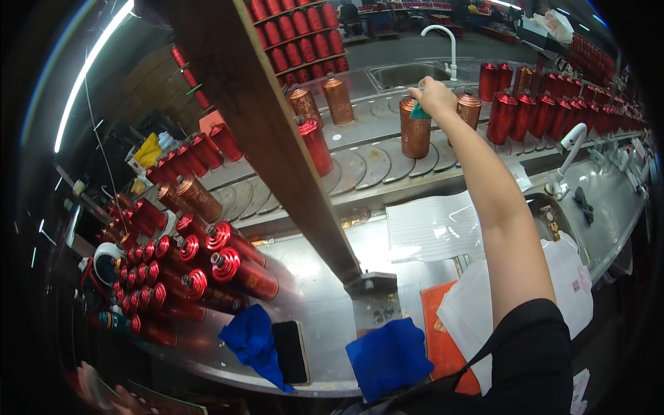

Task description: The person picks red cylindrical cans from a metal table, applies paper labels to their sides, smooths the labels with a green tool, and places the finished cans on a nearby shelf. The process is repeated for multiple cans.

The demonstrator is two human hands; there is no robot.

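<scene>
My right hand (437, 97) reaches far over the conveyor, fingers closed at the top of a copper-coloured bottle (416, 138). A small piece of green material (418, 111) hangs under the fingers against the bottle's shoulder; its kind is unclear. The bottle stands upright on the conveyor plates. Just behind my wrist is a second copper-coloured bottle (469, 105). At the lower left edge, dim and blurred, is my left hand (104, 391), beside a greyish object I cannot make out; whether it grips that object is not clear.
A slanting post (277, 138) crosses the view between bench and conveyor (363, 166). Several red bottles (242, 270) crowd the bench's left. Blue cloths (391, 360), a phone (290, 353) and white sheets (436, 228) lie nearer. White taps (453, 52) rise by sinks.
</scene>
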